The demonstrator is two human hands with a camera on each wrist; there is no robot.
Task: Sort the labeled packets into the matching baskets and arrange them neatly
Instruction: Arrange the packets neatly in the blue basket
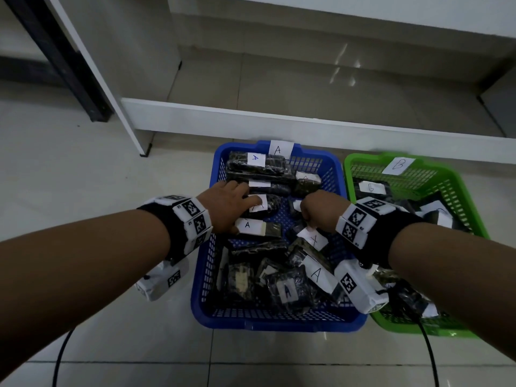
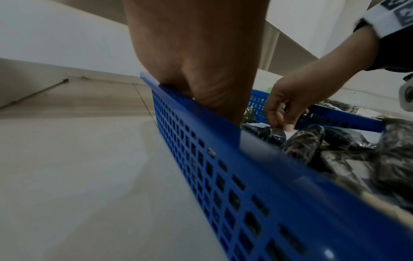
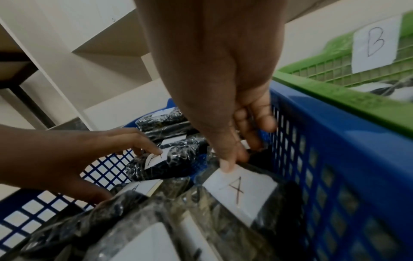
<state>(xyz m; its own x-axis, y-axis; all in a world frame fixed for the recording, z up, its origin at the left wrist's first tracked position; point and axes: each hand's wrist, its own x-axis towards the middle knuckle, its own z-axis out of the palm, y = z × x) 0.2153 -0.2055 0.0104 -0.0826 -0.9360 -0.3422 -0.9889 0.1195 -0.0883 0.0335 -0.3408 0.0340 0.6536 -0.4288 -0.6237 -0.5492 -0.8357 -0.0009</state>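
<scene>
Risk, as judged: right hand (image 3: 225, 113) pinches only the far edge of an A-labelled packet (image 3: 240, 189) with thumb and fingertips, right at the paper label. The film looks slick; the packet could slip out on lifting, or the label could peel. It lies against the right wall of the blue basket (image 1: 205, 275) amid a loose heap in the near half, so pulling it may drag neighbours or catch the mesh.

Left hand (image 1: 229, 206) lies flat, fingers extended, on another A packet (image 3: 156, 159) near the basket's middle. It presses rather than grips, so that packet could slide on the mesh floor.

Packets: dark contents in glossy clear wrap, white slips with handwritten letters. Far rows are stacked tidily; near ones are jumbled. The green basket (image 1: 463, 208), tagged B, touches the blue one's right side and holds B packets.
</scene>
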